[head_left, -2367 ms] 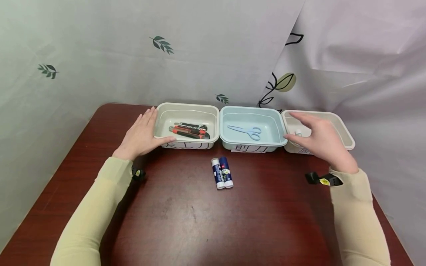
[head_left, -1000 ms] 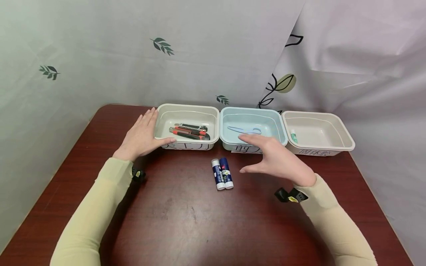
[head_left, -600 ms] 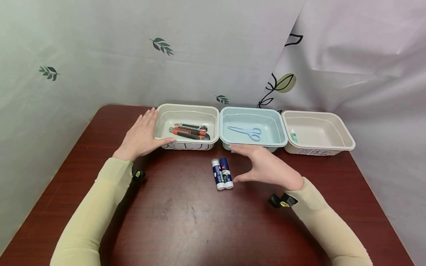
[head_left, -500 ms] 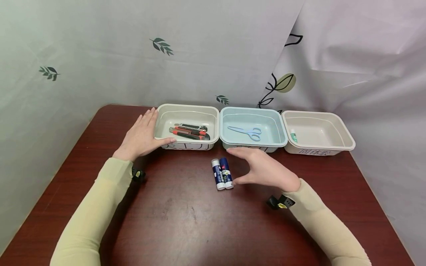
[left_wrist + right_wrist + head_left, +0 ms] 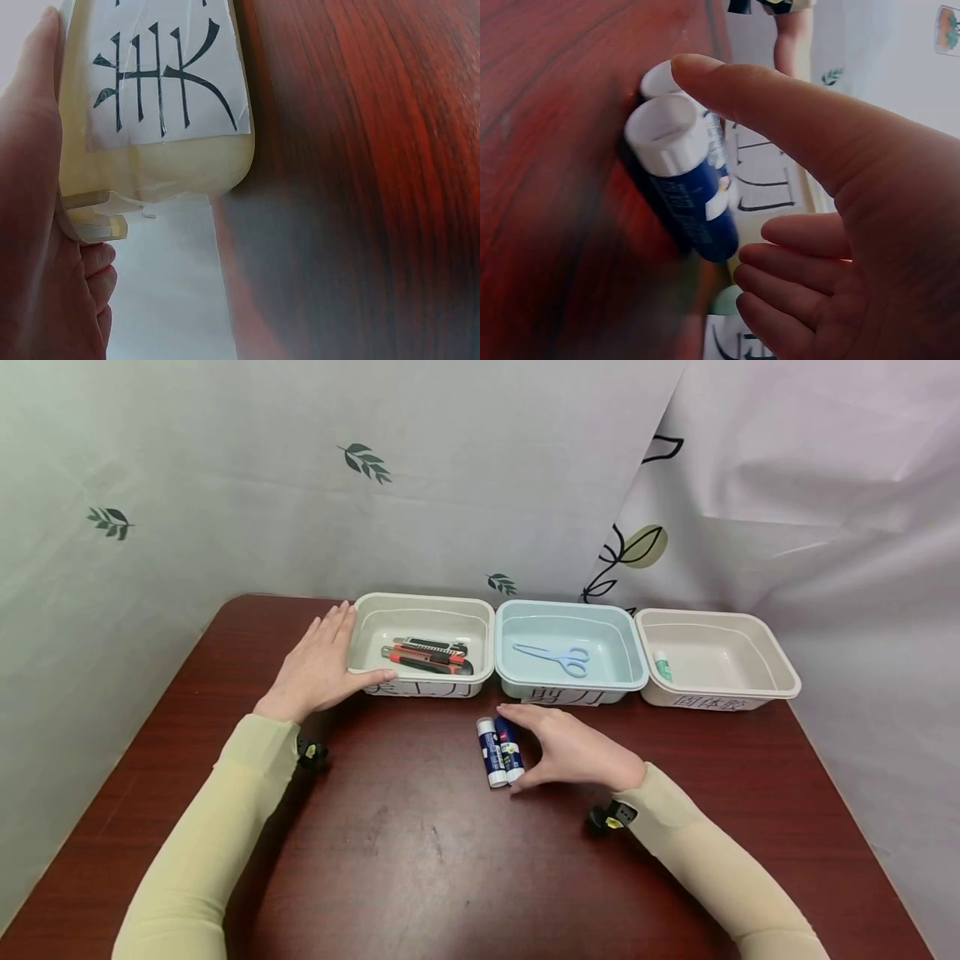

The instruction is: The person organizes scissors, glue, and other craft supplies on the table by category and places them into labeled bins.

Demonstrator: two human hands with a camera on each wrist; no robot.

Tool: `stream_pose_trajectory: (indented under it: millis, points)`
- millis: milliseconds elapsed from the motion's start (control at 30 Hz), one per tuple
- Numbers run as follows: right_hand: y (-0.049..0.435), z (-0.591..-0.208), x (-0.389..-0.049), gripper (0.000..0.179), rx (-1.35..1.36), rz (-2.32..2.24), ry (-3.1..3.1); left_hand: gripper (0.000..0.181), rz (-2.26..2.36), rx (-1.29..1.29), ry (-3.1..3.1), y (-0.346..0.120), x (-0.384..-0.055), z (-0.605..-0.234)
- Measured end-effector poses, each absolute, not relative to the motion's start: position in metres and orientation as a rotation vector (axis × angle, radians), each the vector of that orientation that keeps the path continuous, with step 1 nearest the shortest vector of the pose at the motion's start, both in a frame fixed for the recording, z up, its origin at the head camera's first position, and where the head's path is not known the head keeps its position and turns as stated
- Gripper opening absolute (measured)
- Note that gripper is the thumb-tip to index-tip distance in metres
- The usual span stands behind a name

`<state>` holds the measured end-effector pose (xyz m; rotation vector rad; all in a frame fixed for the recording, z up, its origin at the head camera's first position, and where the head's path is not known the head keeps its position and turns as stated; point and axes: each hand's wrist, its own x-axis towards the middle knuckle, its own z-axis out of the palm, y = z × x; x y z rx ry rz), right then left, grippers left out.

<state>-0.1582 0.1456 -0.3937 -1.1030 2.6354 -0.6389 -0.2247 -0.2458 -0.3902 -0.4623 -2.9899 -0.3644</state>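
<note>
Two glue sticks (image 5: pixel 491 753) with blue labels lie side by side on the table, in the middle of the head view. My right hand (image 5: pixel 573 747) arches over the right-hand glue stick (image 5: pixel 694 199), thumb by its white end and fingertips by its blue end. A gap shows between thumb and fingers in the right wrist view, and nothing is gripped there. My left hand (image 5: pixel 311 668) rests against the left corner of a cream bin (image 5: pixel 423 603), its thumb across the front rim and its fingers straight along the side. Several utility knives (image 5: pixel 427 658) lie in that bin.
A light blue bin (image 5: pixel 570 610) holding blue scissors (image 5: pixel 555 657) stands beside the cream one. Further right, another cream bin (image 5: pixel 716 620) contains a small green-and-white glue stick (image 5: pixel 663 667). Paper labels are on the bin fronts. A patterned curtain (image 5: pixel 480 477) hangs behind the table.
My right hand has moved from over the right bin, leftward and toward the front, down to the glue sticks. My left hand has stayed at the left bin.
</note>
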Motion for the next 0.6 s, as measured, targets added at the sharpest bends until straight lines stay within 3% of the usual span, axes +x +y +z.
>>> stream_pose_trajectory:
  millis: [600]
  points:
    - [0.1411,-0.4049,-0.1625,0.102,-1.095,-0.622,2.637,0.123,-0.383,-0.452,-3.003,-0.2454,-0.2240,-0.3885]
